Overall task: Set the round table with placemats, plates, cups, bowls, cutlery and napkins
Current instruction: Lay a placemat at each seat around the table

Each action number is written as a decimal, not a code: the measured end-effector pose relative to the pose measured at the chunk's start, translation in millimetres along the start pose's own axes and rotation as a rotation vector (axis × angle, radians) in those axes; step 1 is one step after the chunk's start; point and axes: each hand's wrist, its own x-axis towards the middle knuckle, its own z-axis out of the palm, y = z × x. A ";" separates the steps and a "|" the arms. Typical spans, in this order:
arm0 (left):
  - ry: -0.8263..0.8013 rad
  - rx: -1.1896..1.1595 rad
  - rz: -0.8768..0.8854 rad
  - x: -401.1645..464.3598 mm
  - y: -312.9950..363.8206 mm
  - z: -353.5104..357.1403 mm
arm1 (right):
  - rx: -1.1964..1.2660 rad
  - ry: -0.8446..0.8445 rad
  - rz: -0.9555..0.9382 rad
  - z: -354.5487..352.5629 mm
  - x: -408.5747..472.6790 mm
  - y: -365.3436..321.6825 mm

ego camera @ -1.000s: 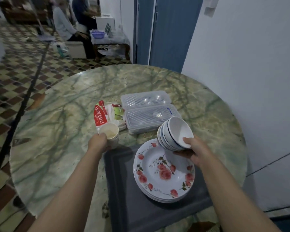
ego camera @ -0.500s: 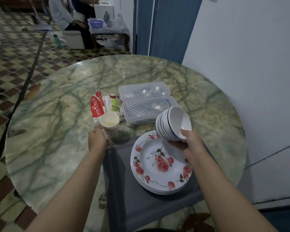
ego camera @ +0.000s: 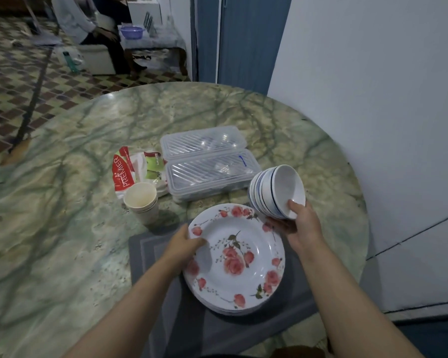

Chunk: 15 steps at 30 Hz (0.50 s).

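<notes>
My right hand (ego camera: pixel 299 224) holds a tilted stack of white bowls with blue rings (ego camera: pixel 276 191) just above the table, to the right of the plates. My left hand (ego camera: pixel 184 244) grips the left rim of the top rose-patterned plate (ego camera: pixel 237 257), which sits on a plate stack over grey placemats (ego camera: pixel 153 257). A stack of paper cups (ego camera: pixel 142 202) stands free on the green marble round table (ego camera: pixel 62 202). Behind them lie a napkin pack (ego camera: pixel 130 171) and two clear lidded cutlery boxes (ego camera: pixel 207 161).
A white wall (ego camera: pixel 373 125) runs close along the table's right side, with a blue door (ego camera: pixel 243 40) behind. At the far left a person sits by a low table with a purple basin (ego camera: pixel 132 32) on the patterned tile floor.
My left hand let go of the paper cups, which now stand on the table, and moved right to grip the top plate's rim. The bowl stack stays in my right hand.
</notes>
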 end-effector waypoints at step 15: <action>0.046 -0.163 0.017 45.5 88.5 161.6 | -0.108 -0.049 -0.087 -83.9 87.4 -139.4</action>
